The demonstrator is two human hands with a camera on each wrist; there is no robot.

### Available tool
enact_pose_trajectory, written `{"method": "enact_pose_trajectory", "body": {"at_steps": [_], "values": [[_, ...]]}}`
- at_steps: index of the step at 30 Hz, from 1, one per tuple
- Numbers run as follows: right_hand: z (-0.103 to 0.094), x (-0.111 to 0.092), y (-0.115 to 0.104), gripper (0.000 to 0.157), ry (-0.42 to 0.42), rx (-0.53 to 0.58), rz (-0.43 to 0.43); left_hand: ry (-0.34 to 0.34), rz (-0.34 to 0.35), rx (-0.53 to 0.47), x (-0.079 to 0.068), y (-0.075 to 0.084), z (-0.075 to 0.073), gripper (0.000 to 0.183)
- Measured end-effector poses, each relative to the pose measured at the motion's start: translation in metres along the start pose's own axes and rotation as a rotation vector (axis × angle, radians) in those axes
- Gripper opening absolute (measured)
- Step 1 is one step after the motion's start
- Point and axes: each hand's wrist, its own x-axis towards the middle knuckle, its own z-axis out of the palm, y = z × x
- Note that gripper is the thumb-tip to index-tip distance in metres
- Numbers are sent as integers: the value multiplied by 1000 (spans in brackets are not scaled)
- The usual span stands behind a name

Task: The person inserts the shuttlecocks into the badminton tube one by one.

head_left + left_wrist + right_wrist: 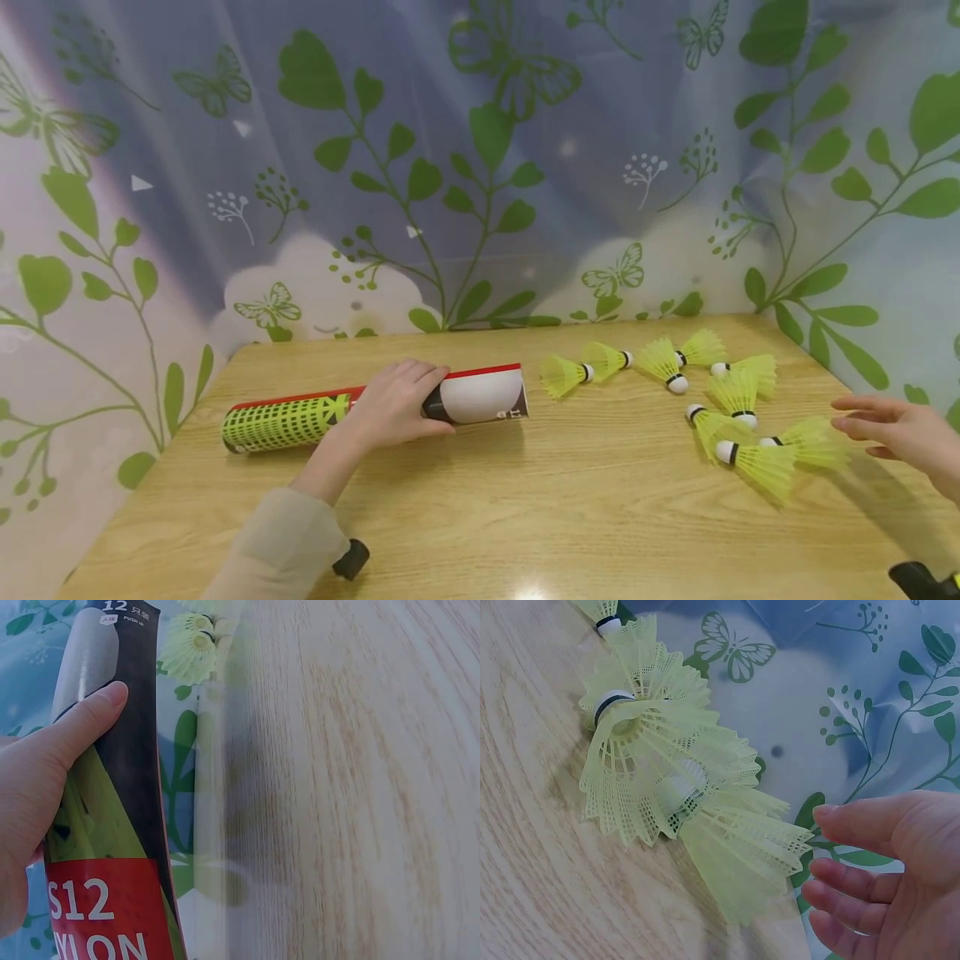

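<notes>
A shuttlecock tube (pixel 483 395) lies sideways on the table, its printed end toward the right. My left hand (pixel 393 406) grips it around the middle from above. In the left wrist view the thumb presses along the tube (pixel 135 787), above a red label reading S12. At the right, my right hand (pixel 911 435) hovers with its fingers loosely extended and nothing in them. Closest to its fingertips is a yellow shuttlecock (pixel 813 442), part of a loose cluster. The right wrist view shows overlapping shuttlecocks (pixel 742 859) beside the fingers, apart from the hand (pixel 900 877).
Several more yellow shuttlecocks with white heads lie toward the back right, among them one shuttlecock (pixel 566 375) near the tube's end. Behind the wooden table (pixel 525 508) hangs a curtain (pixel 420 167) printed with leaves and butterflies.
</notes>
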Motion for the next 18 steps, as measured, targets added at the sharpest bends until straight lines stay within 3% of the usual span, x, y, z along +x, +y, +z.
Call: {"method": "enact_pose_trajectory", "body": {"at_steps": [6, 18], "values": [[9, -5, -15, 74, -34, -56, 3, -6, -3, 2, 0, 0, 1, 76], [14, -13, -32, 55, 7, -79, -1, -5, 8, 18, -2, 0, 2, 74]]}}
